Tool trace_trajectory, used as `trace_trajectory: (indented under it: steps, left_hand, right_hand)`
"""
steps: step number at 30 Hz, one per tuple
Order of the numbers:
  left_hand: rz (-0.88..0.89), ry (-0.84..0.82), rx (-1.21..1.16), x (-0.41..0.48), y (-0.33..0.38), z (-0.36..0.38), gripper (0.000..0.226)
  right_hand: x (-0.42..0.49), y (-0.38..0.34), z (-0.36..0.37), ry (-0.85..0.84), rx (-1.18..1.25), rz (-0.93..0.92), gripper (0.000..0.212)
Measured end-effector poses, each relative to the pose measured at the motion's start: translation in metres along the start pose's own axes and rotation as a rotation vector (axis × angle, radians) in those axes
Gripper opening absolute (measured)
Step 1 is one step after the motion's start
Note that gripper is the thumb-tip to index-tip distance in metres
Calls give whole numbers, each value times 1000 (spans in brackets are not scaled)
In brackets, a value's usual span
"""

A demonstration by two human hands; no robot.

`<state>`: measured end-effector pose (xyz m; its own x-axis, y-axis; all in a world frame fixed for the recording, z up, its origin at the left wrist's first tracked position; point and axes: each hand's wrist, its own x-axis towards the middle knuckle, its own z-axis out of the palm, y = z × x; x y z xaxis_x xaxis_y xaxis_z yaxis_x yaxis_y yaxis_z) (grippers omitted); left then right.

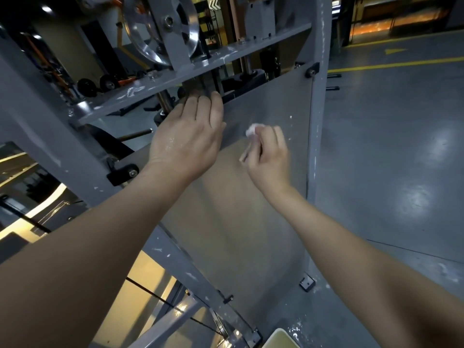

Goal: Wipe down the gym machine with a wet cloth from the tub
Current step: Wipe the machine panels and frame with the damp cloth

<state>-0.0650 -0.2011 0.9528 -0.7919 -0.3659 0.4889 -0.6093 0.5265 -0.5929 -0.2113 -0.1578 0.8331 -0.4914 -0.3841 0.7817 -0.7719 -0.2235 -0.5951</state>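
Holding cloth to panel

Right hand pinches the small pale cloth against the machine's clear panel, fingers curled round it. Left hand lies flat on the panel near its top edge, fingers straight and together. Tub corner on the floor below, well apart from the cloth

Floor: grey, glossy, with pale patches of reflected light. Yellow lines and a yellow arrow painted on it at far right. Dark weights rest at rear left. Ceiling lamp upper left; warm orange glow upper right. Room dim overall.
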Motion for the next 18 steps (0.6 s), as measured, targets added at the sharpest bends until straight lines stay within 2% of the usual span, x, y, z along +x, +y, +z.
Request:
trace_trajectory:
  steps: [3,5,9,14,16,18]
  left_hand:
    - [9,-10,-8,0,0,-2,54]
    - [5,-1,-1,-1,0,-3,53]
    - [2,1,9,-1,0,-1,52]
    - [3,-8,9,-1,0,-3,53]
    - [0,-3,5,0,0,-3,53]
    - [5,-4,0,1,0,-3,53]
  right_hand:
    - [42,-24,-2,84,-47,-95,21]
    - [29,-12,-2,40,-77,-120,20]
    - [-23,20,-9,-109,-98,-14,15]
    - [48,-18,-11,81,-34,-29,16]
    - [47,-20,-5,113,-48,-51,17]
    - [10,-9,4,3,-66,-114,19]
